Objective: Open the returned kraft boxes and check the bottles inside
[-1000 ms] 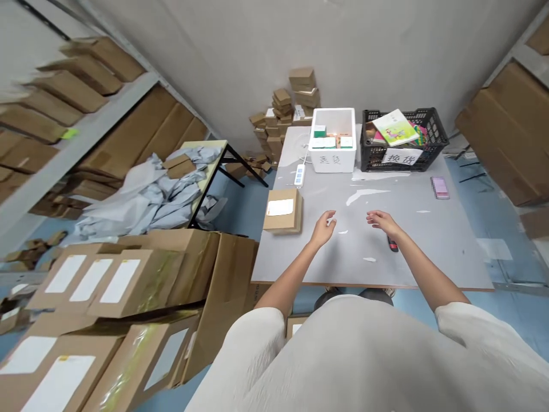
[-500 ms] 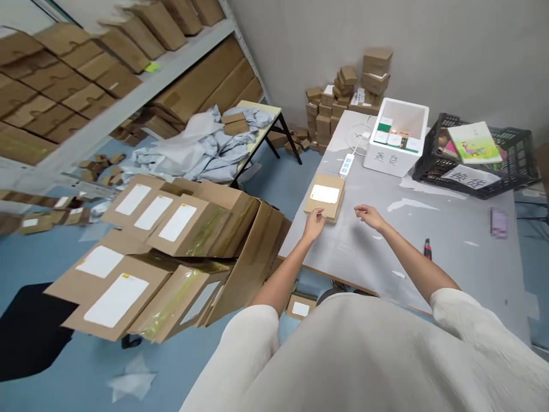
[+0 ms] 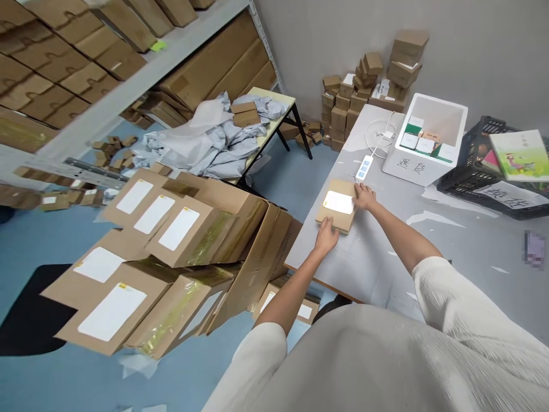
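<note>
A small flat cardboard box (image 3: 335, 220) with a white label (image 3: 338, 202) on top lies near the left edge of the grey table (image 3: 377, 252). My left hand (image 3: 326, 237) grips its near edge, fingers over the top. At the box's right side my right hand (image 3: 364, 197) takes hold, its fingers along that edge and the far corner. The undersides of both hands are hidden. Just beyond the box sits a white power strip (image 3: 364, 170) with its cable.
Left of the table stands a stack of labelled cartons (image 3: 171, 234). A white foam box (image 3: 422, 166) and a black crate (image 3: 467, 154) with a book (image 3: 521, 154) on it stand at the back right. Behind are a low table (image 3: 274, 123) and shelving (image 3: 141, 86) with cartons.
My right hand has moved left from above the table onto the box's right side. My left hand stays at the near edge, its fingers now over the top. The view has shifted left.
</note>
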Demonstrator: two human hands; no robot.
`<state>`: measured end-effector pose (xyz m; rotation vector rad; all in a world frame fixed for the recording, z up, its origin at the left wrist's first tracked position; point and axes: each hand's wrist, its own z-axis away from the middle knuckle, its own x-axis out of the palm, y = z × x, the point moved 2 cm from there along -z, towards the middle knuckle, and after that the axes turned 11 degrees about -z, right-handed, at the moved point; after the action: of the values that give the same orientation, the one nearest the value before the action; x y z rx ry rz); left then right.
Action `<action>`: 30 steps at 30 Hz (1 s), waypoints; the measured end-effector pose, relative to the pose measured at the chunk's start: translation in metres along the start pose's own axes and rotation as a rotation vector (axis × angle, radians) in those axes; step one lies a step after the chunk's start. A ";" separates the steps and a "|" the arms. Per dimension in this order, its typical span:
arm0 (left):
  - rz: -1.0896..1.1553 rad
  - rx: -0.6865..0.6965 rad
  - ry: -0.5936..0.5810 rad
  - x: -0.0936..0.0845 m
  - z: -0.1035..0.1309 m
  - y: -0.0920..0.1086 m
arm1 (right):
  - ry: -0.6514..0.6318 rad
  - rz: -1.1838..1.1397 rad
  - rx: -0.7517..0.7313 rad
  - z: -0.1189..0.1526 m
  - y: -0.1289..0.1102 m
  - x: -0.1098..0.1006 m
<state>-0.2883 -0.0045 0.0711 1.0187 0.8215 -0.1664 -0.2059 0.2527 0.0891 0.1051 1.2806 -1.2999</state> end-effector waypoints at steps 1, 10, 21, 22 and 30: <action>-0.005 0.002 0.001 -0.001 -0.002 -0.001 | 0.003 -0.004 0.007 0.001 0.002 0.001; -0.005 0.058 -0.050 0.006 -0.029 0.017 | 0.140 -0.010 0.235 0.072 0.062 -0.014; -0.045 0.249 -0.182 0.080 -0.030 0.092 | 0.138 -0.267 0.449 0.216 0.166 -0.032; -0.076 0.261 -0.202 0.087 -0.026 0.100 | 0.135 -0.301 0.467 0.227 0.175 -0.034; -0.276 0.308 -0.320 0.129 0.010 0.157 | 0.066 -0.337 0.536 0.288 0.227 -0.052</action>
<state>-0.1170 0.1037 0.0946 1.1251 0.6495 -0.6918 0.1553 0.1717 0.1070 0.3219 0.9999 -1.9247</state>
